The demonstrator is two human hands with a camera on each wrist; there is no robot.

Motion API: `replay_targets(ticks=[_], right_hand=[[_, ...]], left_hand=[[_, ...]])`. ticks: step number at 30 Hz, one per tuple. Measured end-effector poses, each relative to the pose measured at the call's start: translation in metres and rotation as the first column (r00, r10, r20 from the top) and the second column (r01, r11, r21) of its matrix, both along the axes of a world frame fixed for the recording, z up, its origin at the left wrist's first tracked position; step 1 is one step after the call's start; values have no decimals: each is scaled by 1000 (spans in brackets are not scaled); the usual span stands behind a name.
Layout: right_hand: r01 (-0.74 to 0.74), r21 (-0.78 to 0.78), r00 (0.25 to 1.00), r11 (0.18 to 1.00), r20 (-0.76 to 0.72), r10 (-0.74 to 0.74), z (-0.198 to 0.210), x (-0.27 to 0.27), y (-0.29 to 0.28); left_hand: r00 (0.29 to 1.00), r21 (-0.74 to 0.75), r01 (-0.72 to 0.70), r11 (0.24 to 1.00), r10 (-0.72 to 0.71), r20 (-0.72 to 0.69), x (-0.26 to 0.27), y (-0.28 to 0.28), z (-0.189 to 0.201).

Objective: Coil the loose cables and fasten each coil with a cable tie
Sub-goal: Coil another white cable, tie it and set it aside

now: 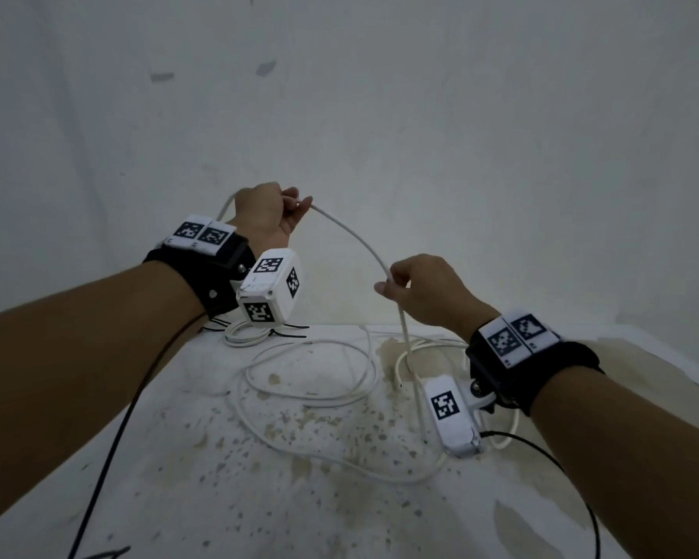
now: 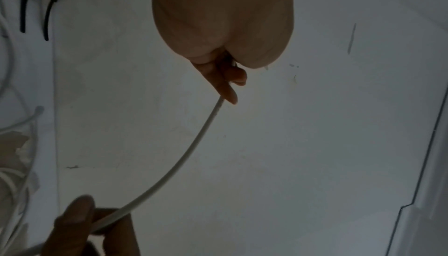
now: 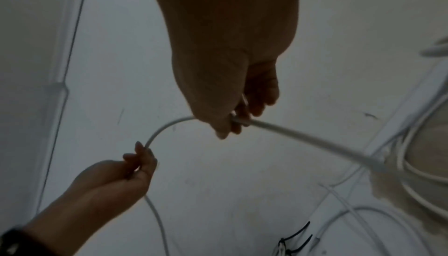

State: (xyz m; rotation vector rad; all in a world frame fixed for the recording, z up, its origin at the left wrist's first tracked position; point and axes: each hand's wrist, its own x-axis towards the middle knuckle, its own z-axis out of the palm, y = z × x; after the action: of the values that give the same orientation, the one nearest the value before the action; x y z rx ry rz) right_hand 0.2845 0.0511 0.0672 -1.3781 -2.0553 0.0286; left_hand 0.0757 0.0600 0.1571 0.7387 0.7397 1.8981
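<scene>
Progress: one small coil [image 1: 246, 334] lies at the table's [image 1: 178, 498] far edge, already bound with black cable ties [image 1: 287, 332]. Loose white cable [image 1: 364, 244] not coiled yet, most of it sprawls on the table. Left hand [image 1: 265, 213] pinches it high; right hand [image 1: 424, 290] pinches it lower, fingers curled round. Held span slopes down from left to right, then drops near-vertical to the tabletop. Coiling and tying left, I'd judge.

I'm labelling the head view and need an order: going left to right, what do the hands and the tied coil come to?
Left hand gripping the white cable → small finished white coil fastened with black cable ties, on the stained white table → right hand pinching the same cable.
</scene>
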Motion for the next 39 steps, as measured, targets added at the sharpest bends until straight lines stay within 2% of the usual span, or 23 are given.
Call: replay_targets(ticks=[2,5,8,9,10,11,12,13,14,15,19,21,22,23,25,27,29,30,31,34,35,38,39], right_hand=[[82,-106,996,991,-29,-86,-6,10,5],[119,-278,955,953,-232,-187,-25,33,9],[106,-250,887,963,-415,-205,-41,44,10],[82,-249,833,965,-515,-203,-42,44,11],[31,-262,727,965,-656,-202,-40,42,12],[-20,-271,590,962,-780,-207,-38,40,13],[-33,-266,480,964,-850,-218,-34,39,14],[-9,-251,433,968,-874,-223,-30,38,15],[21,-233,443,972,-870,-218,-26,36,15],[56,-213,487,975,-847,-213,-22,35,16],[208,-241,705,948,-635,-317,-13,27,26],[264,-290,752,920,-535,-384,-11,25,27],[222,-329,740,918,-556,-379,-11,26,27],[141,-366,702,920,-618,-354,-13,28,27],[-28,-414,573,910,-752,-325,-16,31,25],[-152,-396,392,906,-866,-312,-19,33,23],[-254,-369,162,894,-927,-337,-20,33,20],[-279,-378,110,883,-926,-361,-21,34,19],[-296,-403,116,866,-915,-386,-23,34,18],[-288,-451,277,845,-884,-377,-33,37,16],[-289,-449,308,845,-880,-362,-35,37,14],[-286,-466,344,837,-865,-364,-38,38,8],[-280,-471,341,836,-863,-373,-37,39,7]], left_hand=[[999,-22,-29,999,29,-24,-8,-2,2],[989,-109,-104,989,92,-113,-30,-4,3],[944,-246,-135,960,49,-325,-53,-6,-7],[914,-287,-142,947,15,-404,-57,-6,-11],[882,-317,-153,936,-16,-471,-60,-7,-15],[853,-332,-161,929,-38,-520,-62,-7,-18],[828,-335,-165,928,-55,-559,-62,-8,-19],[801,-332,-168,928,-68,-595,-61,-10,-19],[770,-320,-170,932,-77,-633,-60,-11,-17],[737,-303,-167,938,-86,-671,-58,-13,-15],[542,-210,-108,972,-119,-832,-50,-19,-1],[443,-164,-82,983,-111,-890,-45,-21,7],[405,-144,-73,987,-102,-908,-43,-21,10],[378,-124,-67,990,-90,-922,-41,-21,13],[355,-82,-76,994,-50,-933,-39,-18,18],[335,-58,-111,992,-18,-942,-39,-12,18],[270,-64,-144,987,-23,-963,-37,-4,8],[231,-73,-159,985,-35,-972,-35,0,-2],[191,-87,-175,981,-52,-980,-32,5,-15],[59,-135,-255,957,-124,-991,-29,26,-66],[-9,-154,-297,942,-164,-986,-29,33,-83],[-260,-244,-355,903,-346,-902,-31,49,-130],[-290,-294,-360,885,-406,-867,-31,51,-143]])
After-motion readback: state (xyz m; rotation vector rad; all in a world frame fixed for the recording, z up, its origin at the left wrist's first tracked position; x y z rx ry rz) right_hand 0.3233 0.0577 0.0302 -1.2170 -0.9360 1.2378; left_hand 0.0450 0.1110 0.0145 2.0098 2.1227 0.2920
